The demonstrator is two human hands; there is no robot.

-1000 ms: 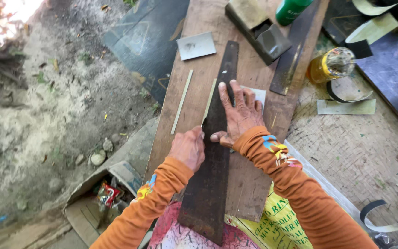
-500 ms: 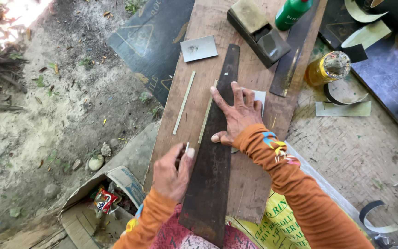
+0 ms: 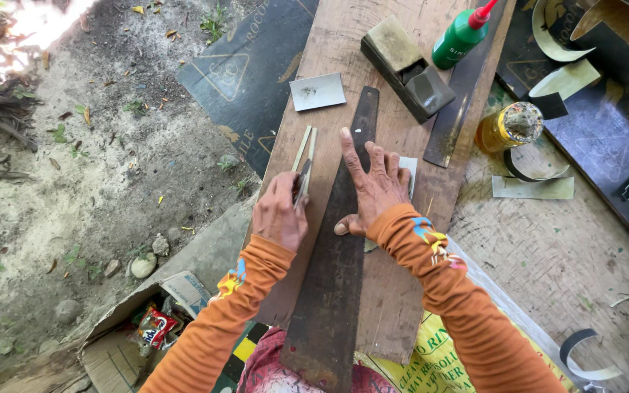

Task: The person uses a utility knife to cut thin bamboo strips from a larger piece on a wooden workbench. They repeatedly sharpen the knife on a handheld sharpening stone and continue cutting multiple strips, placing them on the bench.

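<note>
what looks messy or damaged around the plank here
Curled offcut strips lie loose right of the wooden plank. A torn cardboard box of wrappers sits open on the ground at lower left. The amber bottle has a crusted top.

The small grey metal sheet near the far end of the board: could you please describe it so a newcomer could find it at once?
Start at the long wooden plank running away from the person. Beyond the left hand, left of the dark block plane, lies the small grey metal sheet. Unlike the long dark blade beside it, it is pale, flat and nearly square.
</note>
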